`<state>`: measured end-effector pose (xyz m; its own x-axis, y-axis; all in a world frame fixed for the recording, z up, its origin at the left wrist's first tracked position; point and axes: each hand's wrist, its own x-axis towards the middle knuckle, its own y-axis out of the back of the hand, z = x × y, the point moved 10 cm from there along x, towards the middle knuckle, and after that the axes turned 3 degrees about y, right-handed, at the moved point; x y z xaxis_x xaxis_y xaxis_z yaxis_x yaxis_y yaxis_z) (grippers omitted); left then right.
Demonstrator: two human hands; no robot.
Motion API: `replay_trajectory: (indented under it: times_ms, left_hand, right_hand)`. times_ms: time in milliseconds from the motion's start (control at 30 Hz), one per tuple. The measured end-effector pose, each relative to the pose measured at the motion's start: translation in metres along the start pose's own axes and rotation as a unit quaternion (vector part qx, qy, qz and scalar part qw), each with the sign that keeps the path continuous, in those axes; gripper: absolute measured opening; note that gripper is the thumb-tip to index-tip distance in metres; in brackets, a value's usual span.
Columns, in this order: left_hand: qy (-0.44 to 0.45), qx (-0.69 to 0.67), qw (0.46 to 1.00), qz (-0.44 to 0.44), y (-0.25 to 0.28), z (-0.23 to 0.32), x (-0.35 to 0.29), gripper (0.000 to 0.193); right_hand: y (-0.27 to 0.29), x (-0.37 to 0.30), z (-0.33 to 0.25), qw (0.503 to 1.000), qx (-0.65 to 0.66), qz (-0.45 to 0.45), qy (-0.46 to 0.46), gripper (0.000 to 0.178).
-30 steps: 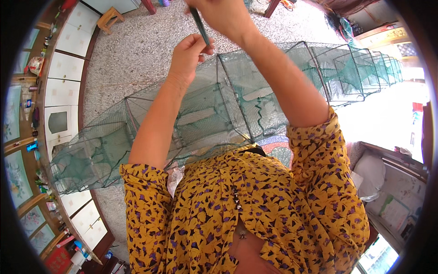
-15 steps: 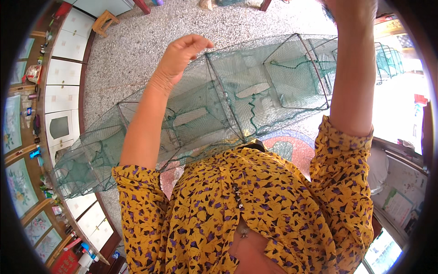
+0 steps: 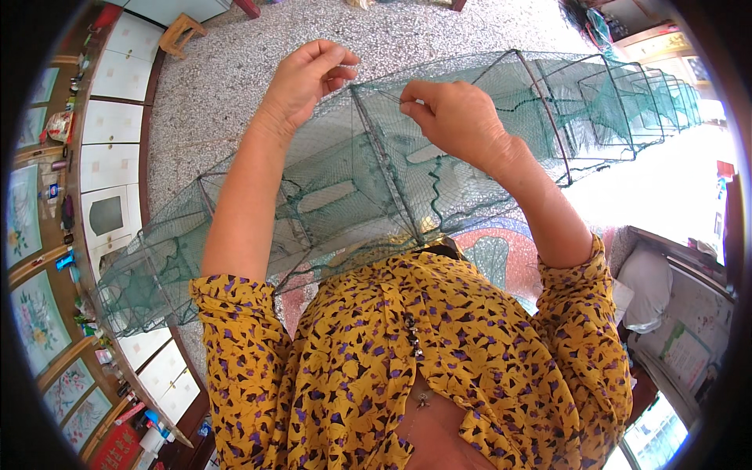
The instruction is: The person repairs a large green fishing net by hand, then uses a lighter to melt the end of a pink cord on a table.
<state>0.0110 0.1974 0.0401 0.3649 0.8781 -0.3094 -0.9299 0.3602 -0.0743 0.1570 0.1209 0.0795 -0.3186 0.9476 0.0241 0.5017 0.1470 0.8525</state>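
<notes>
A long green mesh fish trap (image 3: 329, 164) with dark rectangular wire frames stretches across in front of my body, from lower left to upper right. My left hand (image 3: 304, 82) is closed in a pinch above the top corner of one frame; what its fingertips hold, if anything, is too small to make out. To the right of that corner my right hand (image 3: 458, 117) pinches thumb and forefinger together over the netting. A thin dark thread (image 3: 388, 95) shows between its fingertips and the frame corner. Green cord zigzags down the mesh below the right hand.
White cabinets (image 3: 113, 121) and a shelf of small items line the left side. A small wooden stool (image 3: 182, 35) stands on the speckled floor (image 3: 235, 59) at the far left. A white bag (image 3: 648, 286) lies by the furniture at right. Bright light washes out the right edge.
My right hand has come down and inward from the top right edge to beside the frame corner. The left hand has risen slightly, staying near the same corner.
</notes>
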Motion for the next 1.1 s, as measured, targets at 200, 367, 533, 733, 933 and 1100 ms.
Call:
replay_trajectory:
  times_ms: [200, 367, 533, 733, 933, 1100]
  left_hand:
    - [0.0, -0.016, 1.0, -0.007, 0.0, -0.007, -0.001, 0.013]
    - [0.046, 0.06, 0.997, -0.025, -0.007, -0.014, -0.002, 0.015]
    - [0.062, 0.077, 0.995, 0.002, -0.009, -0.015, -0.005, 0.016]
    - [-0.163, 0.102, 0.978, 0.08, -0.017, 0.029, -0.019, 0.016]
    - [-0.167, -0.078, 0.981, 0.06, -0.001, 0.016, -0.016, 0.014]
    - [-0.152, 0.003, 0.988, 0.017, -0.007, 0.013, -0.016, 0.015]
  right_hand:
    - [-0.005, 0.006, 0.001, 0.999, 0.01, 0.004, -0.032, 0.02]
    - [-0.006, 0.013, 0.0, 0.995, 0.048, 0.089, -0.019, 0.023]
    - [-0.011, 0.023, -0.005, 0.994, 0.03, 0.105, -0.027, 0.023]
    - [0.019, 0.019, -0.033, 0.974, 0.046, 0.217, 0.049, 0.027]
    - [0.024, 0.047, -0.031, 0.974, 0.144, 0.158, 0.071, 0.015]
    - [0.134, 0.043, -0.096, 0.874, 0.266, 0.301, 0.273, 0.018]
